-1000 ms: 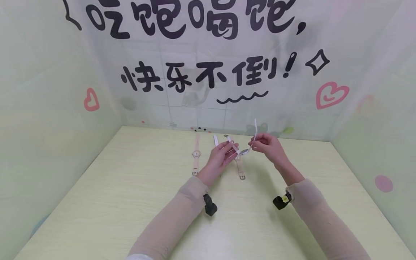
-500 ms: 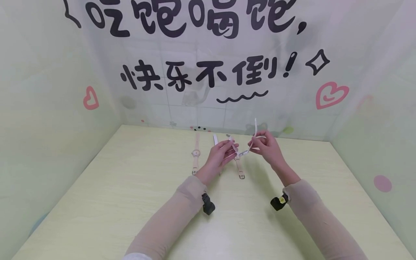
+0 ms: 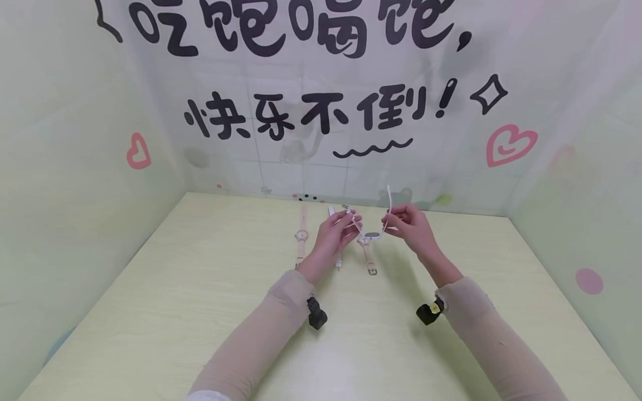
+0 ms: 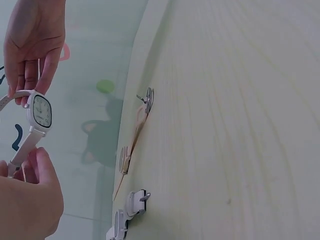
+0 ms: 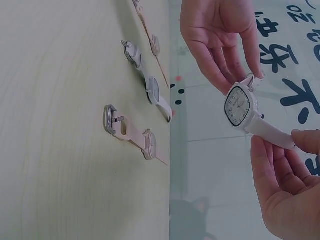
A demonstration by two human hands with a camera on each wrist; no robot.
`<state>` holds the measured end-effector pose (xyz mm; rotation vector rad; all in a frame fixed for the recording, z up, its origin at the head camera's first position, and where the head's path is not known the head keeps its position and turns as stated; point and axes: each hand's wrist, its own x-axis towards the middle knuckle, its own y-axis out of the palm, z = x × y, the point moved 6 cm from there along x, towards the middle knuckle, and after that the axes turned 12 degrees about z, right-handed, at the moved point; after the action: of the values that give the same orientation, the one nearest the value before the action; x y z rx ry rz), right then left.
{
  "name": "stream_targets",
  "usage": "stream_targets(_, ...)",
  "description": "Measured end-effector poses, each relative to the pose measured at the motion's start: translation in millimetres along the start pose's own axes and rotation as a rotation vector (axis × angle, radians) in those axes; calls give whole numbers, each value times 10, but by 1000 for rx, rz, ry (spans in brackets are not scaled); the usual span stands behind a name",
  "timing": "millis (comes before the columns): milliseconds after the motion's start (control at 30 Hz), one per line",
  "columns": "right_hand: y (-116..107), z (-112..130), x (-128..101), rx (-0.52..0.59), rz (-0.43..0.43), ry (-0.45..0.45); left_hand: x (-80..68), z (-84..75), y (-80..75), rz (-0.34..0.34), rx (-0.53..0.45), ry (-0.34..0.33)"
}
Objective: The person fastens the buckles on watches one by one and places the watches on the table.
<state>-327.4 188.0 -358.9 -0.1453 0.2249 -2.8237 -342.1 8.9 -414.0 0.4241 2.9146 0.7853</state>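
Left hand [image 3: 335,234] pinches one strap | right hand [image 3: 408,225] pinches the other | white watch [image 3: 373,236] hangs above table [image 3: 200,312] | risk: light pinch slips, watch drops onto pink watch [image 3: 368,253].

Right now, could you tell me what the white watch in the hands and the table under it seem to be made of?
White watch: strap looks like matte rubber or silicone, since it bends smoothly; the case material is unclear. Table: pale wood or wood-look laminate, with visible grain lines and a low sheen.
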Motion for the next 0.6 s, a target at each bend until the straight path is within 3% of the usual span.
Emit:
stream_targets(267,0,-28,14,14,-4,11,-18,-73,2,14,71,45)
stream_targets(600,11,-41,10,9,-8,11,-2,-77,-25,4,88,45)
